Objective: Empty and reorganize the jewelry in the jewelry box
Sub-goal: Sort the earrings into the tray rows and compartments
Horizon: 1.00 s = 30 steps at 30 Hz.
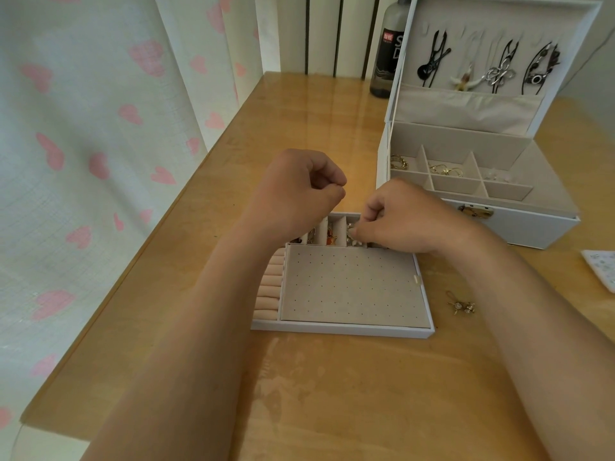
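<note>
A removable white jewelry tray (342,329) lies on the wooden table in front of me, with a perforated beige panel, ring rolls at its left and small compartments at the back holding jewelry. My right hand (402,217) pinches a small silver piece (351,228) over those back compartments. My left hand (299,191) hovers above the tray's far left corner, fingers curled with thumb and forefinger pressed together; whether it holds anything I cannot tell. The open white jewelry box (482,181) stands at the right, with gold pieces in its dividers and pendants hanging in its lid.
A gold earring pair (461,306) lies loose on the table right of the tray. A dark bottle (387,51) stands behind the box. A white patterned object (602,267) sits at the right edge. A heart-print curtain (100,144) hangs along the table's left side.
</note>
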### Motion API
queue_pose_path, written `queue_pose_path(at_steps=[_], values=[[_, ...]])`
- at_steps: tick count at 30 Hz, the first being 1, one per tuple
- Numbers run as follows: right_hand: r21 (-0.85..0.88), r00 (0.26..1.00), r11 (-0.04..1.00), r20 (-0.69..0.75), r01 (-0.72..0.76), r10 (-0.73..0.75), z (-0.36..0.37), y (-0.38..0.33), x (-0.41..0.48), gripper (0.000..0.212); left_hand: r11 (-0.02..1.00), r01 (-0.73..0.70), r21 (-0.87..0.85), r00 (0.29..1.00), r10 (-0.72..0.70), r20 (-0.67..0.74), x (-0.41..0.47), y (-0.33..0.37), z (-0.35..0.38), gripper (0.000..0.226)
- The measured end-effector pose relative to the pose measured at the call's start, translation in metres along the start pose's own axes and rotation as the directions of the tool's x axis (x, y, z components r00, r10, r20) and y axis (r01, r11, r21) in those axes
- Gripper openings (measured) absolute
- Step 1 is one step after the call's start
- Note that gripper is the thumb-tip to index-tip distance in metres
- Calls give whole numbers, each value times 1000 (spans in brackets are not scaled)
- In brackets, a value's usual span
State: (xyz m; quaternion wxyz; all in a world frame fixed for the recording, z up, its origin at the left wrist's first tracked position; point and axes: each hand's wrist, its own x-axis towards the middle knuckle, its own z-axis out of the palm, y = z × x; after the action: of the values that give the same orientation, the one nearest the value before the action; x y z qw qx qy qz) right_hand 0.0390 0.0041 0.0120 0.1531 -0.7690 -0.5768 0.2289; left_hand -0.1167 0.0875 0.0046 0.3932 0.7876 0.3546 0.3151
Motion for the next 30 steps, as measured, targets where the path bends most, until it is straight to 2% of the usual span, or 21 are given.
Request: queue_pose_path(at_steps=[3,7,11,16,21,27,30], values=[[64,999,998,32,12,-14,-4,3,0,20,1000,0,-7,1000,0,-2,0,0,0,12],[84,998,995,41,44,-47,-3,6,1,7,1000,-1,-9,1000,1,-2,0,-1,0,12],[40,998,997,26,64,-65,2,5,3,9,1000,-2,-4,1000,2,-2,0,-1,0,11],[88,999,995,-8,47,-47,0,10,4,13,1000,-3,-3,1000,3,1,0,-1,0,10],[2,998,998,-13,65,-65,4,3,3,13,1000,-15,9,1000,15,6,0,-1,1,11],[267,989,962,-144,61,-23,-30,7,-12,14,997,-63,37,996,60,72,-2,5,12,11],[272,991,961,-135,59,-23,-42,13,-25,12,993,-102,53,988,95,122,-6,13,28,10]])
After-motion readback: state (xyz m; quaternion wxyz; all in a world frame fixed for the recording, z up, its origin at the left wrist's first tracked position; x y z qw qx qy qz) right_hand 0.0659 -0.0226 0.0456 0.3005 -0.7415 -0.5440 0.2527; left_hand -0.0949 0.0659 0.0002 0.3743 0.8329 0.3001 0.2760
